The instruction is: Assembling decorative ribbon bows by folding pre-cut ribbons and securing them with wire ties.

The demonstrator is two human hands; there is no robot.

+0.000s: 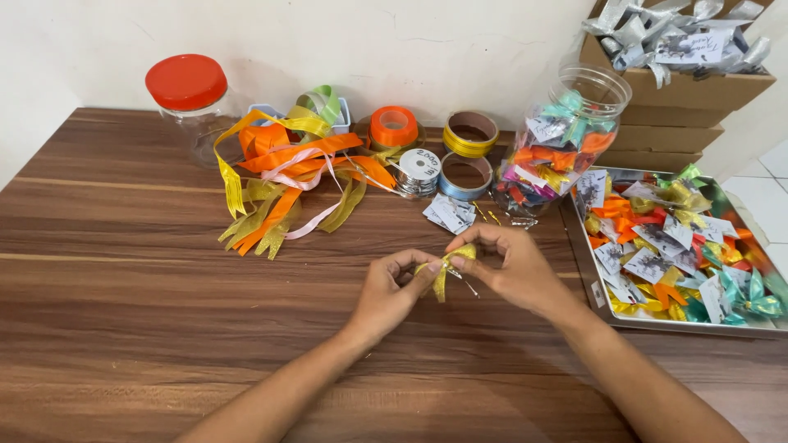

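Head view, your left hand (392, 289): fingers pinched shut on the left side of the small yellow ribbon bow (447, 264).
Head view, your right hand (506, 267): fingers curled in, pinching the bow's upper loop from the right.
Bow: held just above the wooden table (123, 271), between both hands at the table's middle; a thin wire end sticks out beneath it.
Behind the hands: a few small printed tags (451, 213) lie near; beyond them stand ribbon spools (419, 171) and a loose heap of orange and yellow ribbons (287, 180).
Far left: a clear jar with a red lid (187, 92), upright.
Right: a tipped clear jar (558, 143) filled with bows, its mouth facing up and right; just beside it a metal tray (584, 246) of finished bows.
Top right: stacked cardboard boxes (681, 107).
In the way: nothing lies between your hands and the bow.
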